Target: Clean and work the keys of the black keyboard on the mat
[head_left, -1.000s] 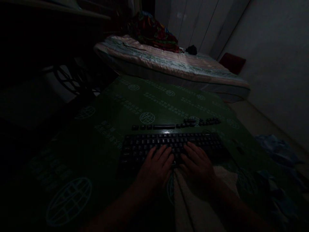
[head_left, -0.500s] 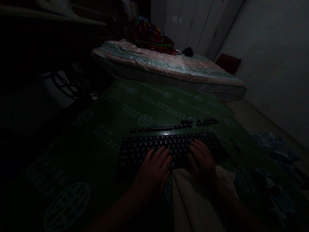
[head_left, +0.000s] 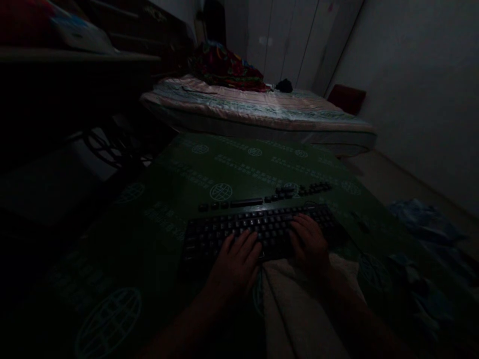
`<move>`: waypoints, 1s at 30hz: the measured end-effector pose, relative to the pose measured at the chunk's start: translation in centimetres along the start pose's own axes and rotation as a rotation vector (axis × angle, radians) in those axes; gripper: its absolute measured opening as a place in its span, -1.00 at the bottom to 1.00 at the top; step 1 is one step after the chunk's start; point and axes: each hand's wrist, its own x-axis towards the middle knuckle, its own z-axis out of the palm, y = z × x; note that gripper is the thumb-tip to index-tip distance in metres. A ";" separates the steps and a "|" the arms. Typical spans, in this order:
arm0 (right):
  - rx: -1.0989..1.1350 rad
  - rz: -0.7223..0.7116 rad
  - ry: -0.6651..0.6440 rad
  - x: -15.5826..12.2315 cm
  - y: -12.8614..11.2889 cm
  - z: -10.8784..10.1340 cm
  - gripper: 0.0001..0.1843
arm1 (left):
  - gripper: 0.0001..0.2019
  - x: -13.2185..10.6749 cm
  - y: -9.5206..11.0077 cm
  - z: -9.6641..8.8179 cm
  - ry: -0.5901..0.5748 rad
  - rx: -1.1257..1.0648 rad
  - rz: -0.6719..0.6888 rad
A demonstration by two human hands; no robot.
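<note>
The room is very dark. A black keyboard [head_left: 224, 232] lies on a green mat [head_left: 262, 169] printed with pale globe marks. My left hand [head_left: 234, 267] rests on the keyboard's middle, fingers stretched flat over the keys. My right hand [head_left: 310, 247] lies on the right half, fingers also spread on the keys. Neither hand holds anything. Just beyond the keyboard sits a row of loose black keycaps [head_left: 262, 198], among them a long bar. A pale cloth [head_left: 295, 309] lies under my wrists.
A mattress [head_left: 258, 109] with a striped sheet lies beyond the mat, a colourful bundle [head_left: 224, 67] at its far end. A dark metal frame [head_left: 108, 144] stands at the left. Blue fabric [head_left: 422, 224] lies on the floor at the right, near the wall.
My right hand has slid rightward along the keyboard, away from my left hand. The view has shifted slightly; the keyboard and keycaps stay put.
</note>
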 end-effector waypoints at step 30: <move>-0.047 -0.025 0.023 0.0 0.8 1.3 -0.78 | -0.63 0.0 0.2 0.9 -0.039 0.085 0.067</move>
